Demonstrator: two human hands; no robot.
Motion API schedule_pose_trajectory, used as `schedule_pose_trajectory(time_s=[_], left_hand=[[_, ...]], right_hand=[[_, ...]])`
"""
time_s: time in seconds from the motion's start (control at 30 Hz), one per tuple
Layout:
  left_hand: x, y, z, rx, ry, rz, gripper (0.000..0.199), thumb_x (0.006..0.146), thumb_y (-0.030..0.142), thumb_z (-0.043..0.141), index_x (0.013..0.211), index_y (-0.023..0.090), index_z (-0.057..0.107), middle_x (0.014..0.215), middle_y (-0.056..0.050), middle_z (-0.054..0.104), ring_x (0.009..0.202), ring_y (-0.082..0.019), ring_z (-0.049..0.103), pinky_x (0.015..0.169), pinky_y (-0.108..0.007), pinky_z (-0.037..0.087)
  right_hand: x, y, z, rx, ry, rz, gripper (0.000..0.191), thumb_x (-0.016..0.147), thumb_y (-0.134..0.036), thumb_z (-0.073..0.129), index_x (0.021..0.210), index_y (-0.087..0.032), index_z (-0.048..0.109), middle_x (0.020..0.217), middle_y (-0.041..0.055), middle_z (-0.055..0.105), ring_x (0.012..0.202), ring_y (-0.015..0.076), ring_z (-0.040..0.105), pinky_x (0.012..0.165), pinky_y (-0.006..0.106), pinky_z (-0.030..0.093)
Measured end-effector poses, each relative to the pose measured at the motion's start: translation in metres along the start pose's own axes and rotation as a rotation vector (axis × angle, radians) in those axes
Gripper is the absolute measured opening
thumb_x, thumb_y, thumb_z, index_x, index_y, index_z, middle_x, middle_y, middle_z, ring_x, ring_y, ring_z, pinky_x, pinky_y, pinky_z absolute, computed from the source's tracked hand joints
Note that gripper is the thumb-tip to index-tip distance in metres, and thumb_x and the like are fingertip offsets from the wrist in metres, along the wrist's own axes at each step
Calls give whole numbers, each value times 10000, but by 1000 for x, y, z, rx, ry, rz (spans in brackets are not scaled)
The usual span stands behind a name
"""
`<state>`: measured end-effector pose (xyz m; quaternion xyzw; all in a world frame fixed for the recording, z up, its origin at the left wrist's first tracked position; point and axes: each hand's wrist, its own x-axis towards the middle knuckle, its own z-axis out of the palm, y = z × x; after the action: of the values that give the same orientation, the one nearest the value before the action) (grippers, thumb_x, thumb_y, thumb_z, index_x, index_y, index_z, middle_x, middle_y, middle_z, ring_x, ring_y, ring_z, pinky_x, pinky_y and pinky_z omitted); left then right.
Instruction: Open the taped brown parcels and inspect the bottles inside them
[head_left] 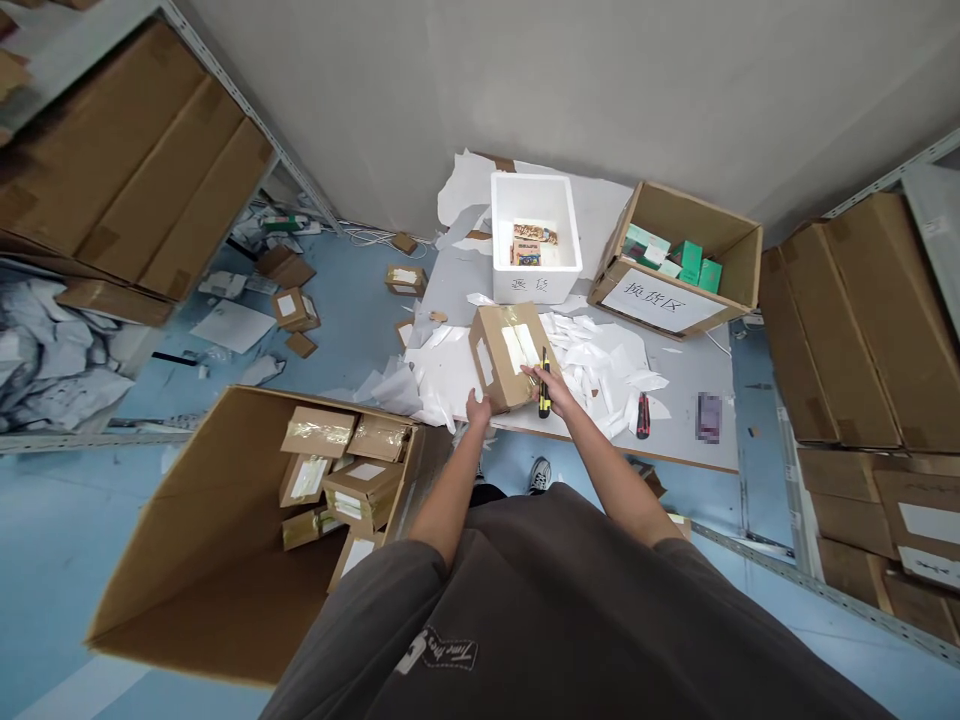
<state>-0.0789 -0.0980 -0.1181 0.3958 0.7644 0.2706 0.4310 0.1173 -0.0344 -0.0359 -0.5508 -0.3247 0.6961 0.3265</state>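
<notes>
A taped cardboard box [490, 343] with white labels sits tilted near the front edge of the table. My left hand [478, 408] grips its lower left corner, the fingers partly hidden by the box. In my right hand [553, 386] is a black and yellow utility knife [544, 400], held upright against the right side of the box, with some fingers touching the cardboard. Whether its blade is out is too small to tell. Torn white paper and plastic scraps [592, 352] lie around the box.
Behind stand a white foam box [536, 285] with small packets and a carton [664, 305] holding green boxes. A red utility knife [643, 416] lies on the table [679, 385]. At left, a large open carton [187, 480] contains several parcels. Shelves with cartons [847, 330] flank both sides.
</notes>
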Motion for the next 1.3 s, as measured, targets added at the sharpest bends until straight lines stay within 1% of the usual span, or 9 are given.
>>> schedule_pose_trajectory(time_s=[0.07,0.13,0.23,0.33,0.47,0.63,0.87,1.13,1.3], left_hand=[[16,7,-28,25,104,-10,771,1073,564,524,1728,194,357,1711,-199,487,1614,-316,439,1327,-489,366],[40,22,-60,109,160,168,766,1034,556,608,1698,217,436,1754,-165,431,1652,-297,374,1355,-442,318],[85,56,-100,317,-64,460,1033,799,630,891,1672,241,498,1806,-147,344,1705,-394,222,1380,-498,243],[124,86,-119,493,-283,572,1282,539,687,1027,1625,194,559,1824,-198,280,1710,-490,98,1380,-581,156],[145,90,-118,604,-398,536,1354,520,749,1003,1656,195,516,1833,-215,249,1709,-473,113,1371,-622,108],[136,67,-98,597,-339,517,1432,520,775,993,1716,222,430,1848,-209,201,1721,-466,62,1367,-639,133],[130,65,-69,489,-297,439,1446,563,803,961,1747,218,373,1851,-221,170,1720,-488,-15,1359,-680,108],[127,65,-65,502,-285,442,1432,612,845,910,1761,210,340,1855,-217,155,1723,-471,-21,1364,-685,35],[120,74,-69,675,-290,421,1496,604,895,875,1788,216,260,1869,-185,111,1721,-458,-101,1367,-678,70]], right_hand=[[1,4,2,16,-54,54,489,903,-664,816,1056,-253,600,1091,89,847,516,136,639,502,272,544],[4,6,5,12,-93,99,519,911,-676,821,1107,-238,621,941,73,836,533,154,676,522,275,574],[12,3,10,-51,-97,122,573,921,-721,796,1144,-218,637,680,9,741,496,174,669,491,272,566],[26,-6,13,-153,-72,80,565,923,-749,776,1090,-235,613,570,-36,657,424,175,608,444,279,533],[53,-26,17,-276,-33,4,510,932,-719,776,1027,-284,528,566,-68,627,386,174,564,422,291,502],[102,-52,36,-590,-7,-104,321,1015,-566,725,1021,-279,581,614,-52,622,471,187,610,510,289,504],[158,-63,66,-1229,111,-246,287,1026,-506,740,1052,-224,694,896,110,760,1045,344,730,953,403,530],[172,-57,84,-1406,129,-175,350,1055,-506,680,1210,-192,669,1125,224,794,1135,362,735,999,463,518],[169,-69,94,-1289,56,-237,468,984,-475,787,1286,-145,649,1142,255,787,1188,357,738,1027,444,528]])
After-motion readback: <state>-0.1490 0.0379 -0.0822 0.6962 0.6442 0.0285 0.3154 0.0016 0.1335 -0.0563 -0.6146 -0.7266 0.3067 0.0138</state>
